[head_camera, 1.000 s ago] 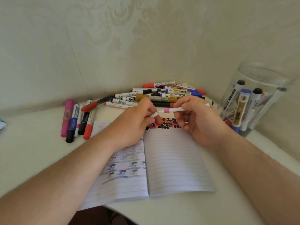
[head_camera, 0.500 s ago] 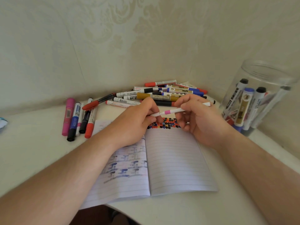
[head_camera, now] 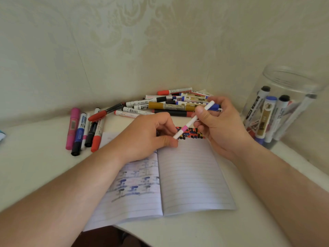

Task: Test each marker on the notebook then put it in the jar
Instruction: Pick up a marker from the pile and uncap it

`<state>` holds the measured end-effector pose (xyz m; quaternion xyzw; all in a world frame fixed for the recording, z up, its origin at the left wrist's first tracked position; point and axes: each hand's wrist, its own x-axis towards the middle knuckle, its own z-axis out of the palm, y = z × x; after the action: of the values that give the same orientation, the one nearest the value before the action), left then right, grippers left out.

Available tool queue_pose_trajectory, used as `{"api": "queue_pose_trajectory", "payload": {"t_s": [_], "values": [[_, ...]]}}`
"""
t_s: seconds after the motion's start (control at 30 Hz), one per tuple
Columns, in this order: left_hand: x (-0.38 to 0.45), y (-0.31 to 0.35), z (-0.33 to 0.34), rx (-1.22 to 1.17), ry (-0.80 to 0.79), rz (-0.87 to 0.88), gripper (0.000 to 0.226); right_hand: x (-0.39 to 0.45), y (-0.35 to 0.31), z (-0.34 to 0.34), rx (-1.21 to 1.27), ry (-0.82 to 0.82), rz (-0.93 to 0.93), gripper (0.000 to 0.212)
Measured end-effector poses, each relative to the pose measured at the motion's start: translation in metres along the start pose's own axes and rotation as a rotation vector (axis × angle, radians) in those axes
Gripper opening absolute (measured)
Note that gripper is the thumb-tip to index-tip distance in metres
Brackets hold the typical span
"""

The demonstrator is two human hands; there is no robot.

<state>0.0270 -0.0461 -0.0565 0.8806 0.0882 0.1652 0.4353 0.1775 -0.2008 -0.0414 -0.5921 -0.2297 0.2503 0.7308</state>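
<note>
The thin white pink-banded marker has tilted from level to steep over the notebook; right hand fingers pinch its upper barrel, left hand fingers pinch its lower cap, probably uncapping to test.

I am looking at a thin white plastic marker with a pink band, smooth and faintly glossy. The open lined paper notebook is lying matt, its ink blotches soaking dull into the page. The clear cylindrical plastic jar is shining see-through and glossy. The heap of plastic markers is showing slick barrels with printed labels. The pale counter is looking smooth and matt, and the cream wallpaper is showing an embossed pattern.
</note>
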Motion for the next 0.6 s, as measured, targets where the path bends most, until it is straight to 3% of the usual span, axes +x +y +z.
{"api": "queue_pose_trajectory", "payload": {"t_s": [0.1, 0.27, 0.4, 0.6], "values": [[0.000, 0.003, 0.003, 0.079, -0.047, -0.008, 0.029, -0.001, 0.010, 0.006, -0.182, 0.012, -0.096, 0.034], [-0.001, 0.002, 0.004, 0.225, 0.005, -0.003, 0.027, 0.000, 0.013, 0.012, -0.230, 0.014, -0.123, 0.036], [-0.001, 0.000, 0.006, 0.200, -0.012, -0.018, 0.029, -0.005, 0.007, 0.014, -0.247, 0.043, -0.163, 0.035], [0.005, 0.005, 0.009, 0.460, 0.237, 0.108, 0.012, -0.011, 0.013, 0.016, -0.302, -0.050, -0.354, 0.037]]}}
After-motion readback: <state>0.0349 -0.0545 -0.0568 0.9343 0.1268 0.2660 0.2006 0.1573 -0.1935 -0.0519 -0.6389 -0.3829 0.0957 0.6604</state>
